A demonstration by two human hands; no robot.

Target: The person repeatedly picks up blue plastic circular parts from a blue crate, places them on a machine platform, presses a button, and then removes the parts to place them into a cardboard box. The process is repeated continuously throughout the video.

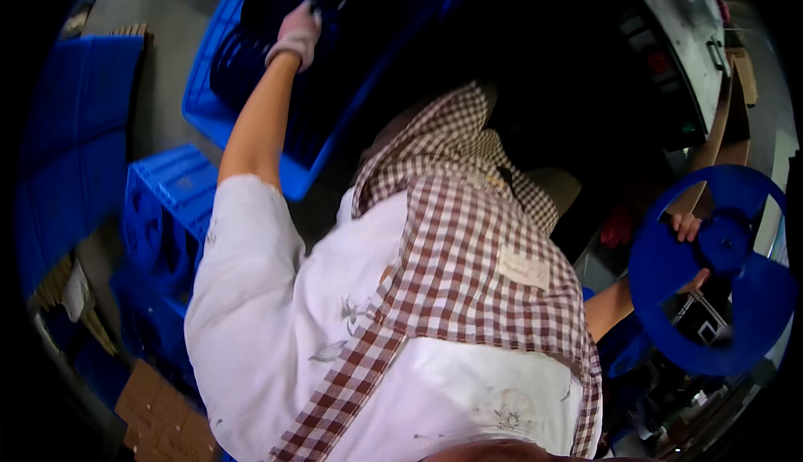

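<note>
Gripping the blue reel point(724, 238) in front of it, the right hand point(687, 227) curls around through its cutouts. Over dark discs point(232, 69), the gloved left hand point(299, 33) looks partly closed; its hold is unclear.

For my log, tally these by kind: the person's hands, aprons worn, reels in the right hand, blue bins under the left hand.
Hands: 2 (left hand, right hand)
Apron: 1
Reel: 1
Bin: 1
Total: 5

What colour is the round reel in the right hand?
The reel is blue; it shows best in the head view.
</note>
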